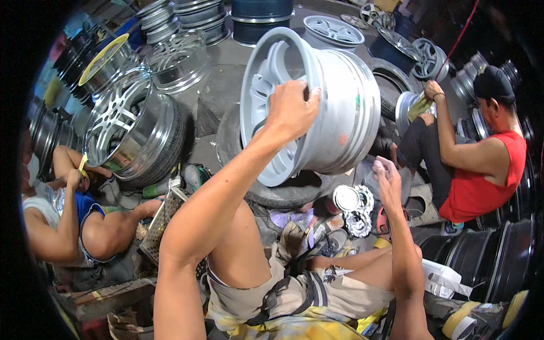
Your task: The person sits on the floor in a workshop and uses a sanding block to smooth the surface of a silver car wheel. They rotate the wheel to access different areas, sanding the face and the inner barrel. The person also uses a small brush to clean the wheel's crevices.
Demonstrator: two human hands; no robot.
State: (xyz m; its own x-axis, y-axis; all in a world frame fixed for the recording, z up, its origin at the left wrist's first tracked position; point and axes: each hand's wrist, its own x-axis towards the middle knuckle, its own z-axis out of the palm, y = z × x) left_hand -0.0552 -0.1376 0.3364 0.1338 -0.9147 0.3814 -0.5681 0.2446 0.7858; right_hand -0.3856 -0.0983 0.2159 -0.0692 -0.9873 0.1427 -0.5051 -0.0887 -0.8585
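A silver-grey alloy wheel rim (351, 113) is tilted up in front of me, its spoked face turned left. Behind and below it lies a black tire (229, 136); whether the rim rests on it I cannot tell. My left hand (293, 110) grips the rim's front lip, fingers curled over the edge. Lower right of the rim, my right hand (388, 180) is raised with its fingers apart and bent, holding nothing that I can see. Close to that hand are an open paint can (344, 198) and a chrome ring-shaped part (358, 223).
On the left a co-worker (68, 209) holds a yellow strip by a chrome wheel with a tire (127, 127). At right, a co-worker in a red top (487, 170) wipes a wheel with a cloth. Stacked rims (201, 20) stand behind; a plastic crate (161, 226) sits by my left knee.
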